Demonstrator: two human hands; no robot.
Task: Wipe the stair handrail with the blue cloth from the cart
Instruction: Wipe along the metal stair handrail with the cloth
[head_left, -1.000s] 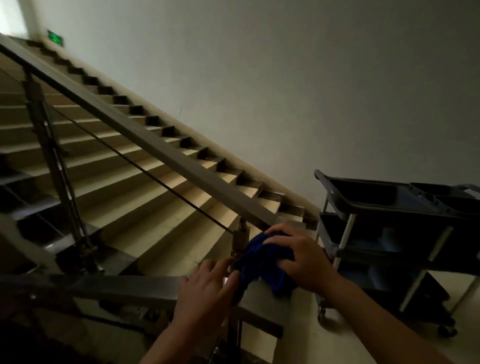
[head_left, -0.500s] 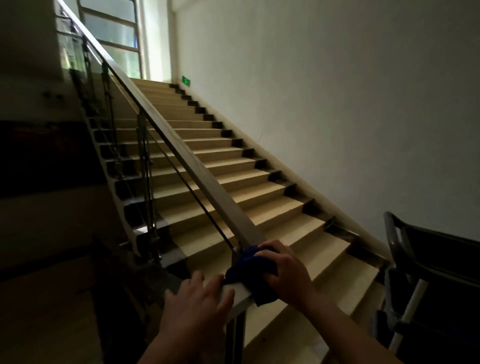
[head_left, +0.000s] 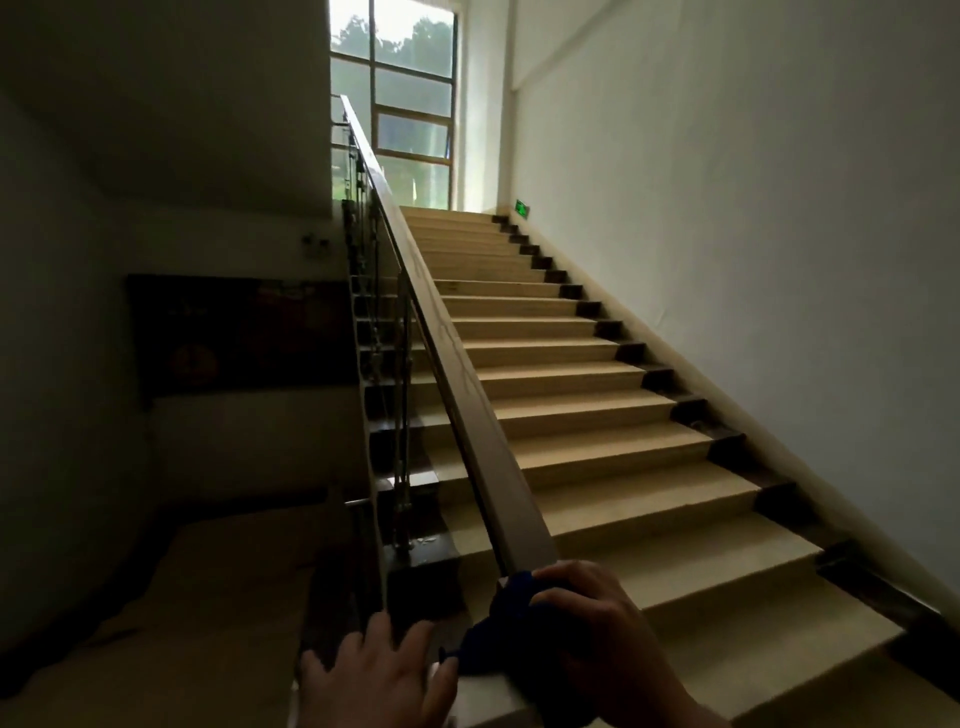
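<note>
Head view swung up since second ago: cart gone from frame, whole rail run now visible. Right hand still clamps cloth on near rail end; left hand flat, fingers spread, beside. Upward wipe likely starting.

Handrail carries blue cloth, both hands on it.

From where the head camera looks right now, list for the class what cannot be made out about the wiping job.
- Blue cloth: mostly hidden under the right hand.
- Handrail under the cloth: covered, so how clean it is cannot be told.
- Left hand: cut off by the bottom edge.
- Green sign: too small to read.
- Dark wall panel: too dim to make out.
</note>
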